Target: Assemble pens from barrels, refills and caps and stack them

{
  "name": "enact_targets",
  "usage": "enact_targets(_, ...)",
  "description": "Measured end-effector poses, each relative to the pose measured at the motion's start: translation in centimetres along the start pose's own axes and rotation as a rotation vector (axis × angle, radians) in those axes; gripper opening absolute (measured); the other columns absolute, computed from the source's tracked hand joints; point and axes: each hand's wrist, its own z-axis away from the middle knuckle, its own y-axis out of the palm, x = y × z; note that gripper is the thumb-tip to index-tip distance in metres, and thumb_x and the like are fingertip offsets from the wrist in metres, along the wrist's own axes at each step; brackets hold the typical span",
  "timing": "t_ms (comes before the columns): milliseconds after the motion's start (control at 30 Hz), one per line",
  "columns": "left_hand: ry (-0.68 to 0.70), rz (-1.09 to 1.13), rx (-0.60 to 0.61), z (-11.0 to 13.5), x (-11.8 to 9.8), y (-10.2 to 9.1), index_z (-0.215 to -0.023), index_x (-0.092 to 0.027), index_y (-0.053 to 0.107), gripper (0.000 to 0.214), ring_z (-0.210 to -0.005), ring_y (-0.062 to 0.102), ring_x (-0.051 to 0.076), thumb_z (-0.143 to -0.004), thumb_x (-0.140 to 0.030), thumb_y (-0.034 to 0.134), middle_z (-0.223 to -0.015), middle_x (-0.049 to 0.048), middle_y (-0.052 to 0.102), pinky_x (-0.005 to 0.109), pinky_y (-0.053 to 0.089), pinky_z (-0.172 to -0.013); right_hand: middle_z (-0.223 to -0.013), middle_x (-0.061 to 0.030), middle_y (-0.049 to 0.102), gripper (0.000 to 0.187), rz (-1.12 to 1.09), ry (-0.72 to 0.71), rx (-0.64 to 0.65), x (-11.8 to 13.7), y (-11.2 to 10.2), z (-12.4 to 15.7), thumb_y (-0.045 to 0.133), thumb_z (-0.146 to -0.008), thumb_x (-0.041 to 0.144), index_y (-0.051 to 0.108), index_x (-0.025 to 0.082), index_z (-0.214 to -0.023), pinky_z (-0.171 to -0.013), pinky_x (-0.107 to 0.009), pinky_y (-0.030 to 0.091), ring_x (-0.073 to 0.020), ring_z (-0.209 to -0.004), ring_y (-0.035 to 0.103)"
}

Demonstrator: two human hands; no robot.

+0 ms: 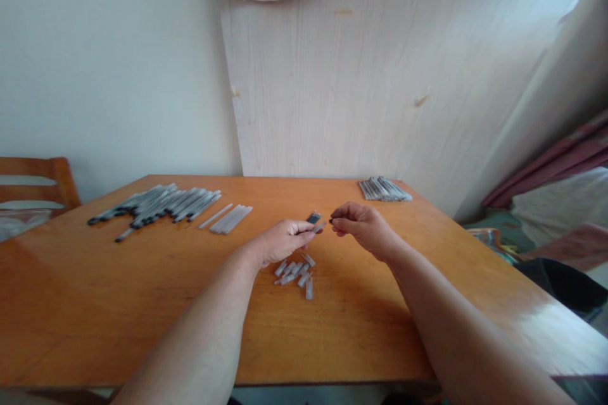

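My left hand [285,240] is closed over the middle of the table, its thumb and fingers gripping small pen parts, one dark [313,218] and one clear [320,226]. Just right of it, my right hand [361,228] pinches a tiny dark piece [331,221], too small to name. The two hands are close but apart. Below my left hand lies a loose heap of clear pen caps [297,270]. To the left are several clear pen barrels [231,219], and beyond them a wide pile of pens with black ends [159,205].
At the back right of the wooden table [142,304] sits a stack of pens [384,189]. A wooden chair [61,180] stands at the left, a black bin-like container [560,285] beyond the right edge. The wall is behind the table.
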Motion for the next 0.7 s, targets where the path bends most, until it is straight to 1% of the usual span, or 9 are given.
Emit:
enact_targets(133, 0.005, -0.025, 0.011, 0.0, 0.1, 0.05, -0.121, -0.023, 0.065, 0.042, -0.091, 0.058, 0.018, -0.085, -0.041, 0.056, -0.11, 0.004, 0.068, 0.029, 0.042, -0.081, -0.072, -0.001, 0.063, 0.019, 0.02, -0.016, 0.018, 0.08, 0.19, 0.13, 0.064, -0.073, 0.031, 0.06, 0.016, -0.086, -0.063, -0.025, 0.046, -0.0113, -0.063, 0.056)
enact_targets(300, 0.031, -0.023, 0.002, -0.02, 0.22, 0.09, -0.119, -0.022, 0.067, 0.04, -0.105, 0.058, 0.021, -0.085, -0.041, 0.056, -0.108, 0.0041, 0.069, 0.033, 0.042, -0.091, -0.071, -0.0012, 0.063, 0.018, 0.041, -0.015, 0.031, -0.02, 0.32, 0.17, 0.062, -0.074, 0.03, 0.061, 0.016, -0.086, -0.062, -0.025, 0.045, -0.0114, -0.062, 0.056)
enact_targets(500, 0.023, -0.034, 0.008, 0.02, 0.16, 0.1, -0.118, -0.023, 0.067, 0.039, -0.103, 0.06, 0.02, -0.085, -0.04, 0.057, -0.112, 0.0036, 0.069, 0.031, 0.044, -0.088, -0.069, -0.0012, 0.063, 0.019, 0.082, -0.015, 0.045, -0.07, 0.26, 0.16, 0.061, -0.073, 0.029, 0.061, 0.017, -0.087, -0.062, -0.025, 0.045, -0.0123, -0.063, 0.056)
enact_targets(700, 0.006, -0.014, 0.003, 0.0, 0.22, 0.17, -0.118, -0.023, 0.067, 0.039, -0.102, 0.06, 0.021, -0.084, -0.041, 0.058, -0.115, 0.0036, 0.068, 0.032, 0.044, -0.089, -0.069, -0.0012, 0.063, 0.018, 0.084, -0.017, 0.055, -0.04, 0.35, 0.2, 0.061, -0.073, 0.029, 0.06, 0.017, -0.087, -0.061, -0.025, 0.045, -0.0122, -0.062, 0.056)
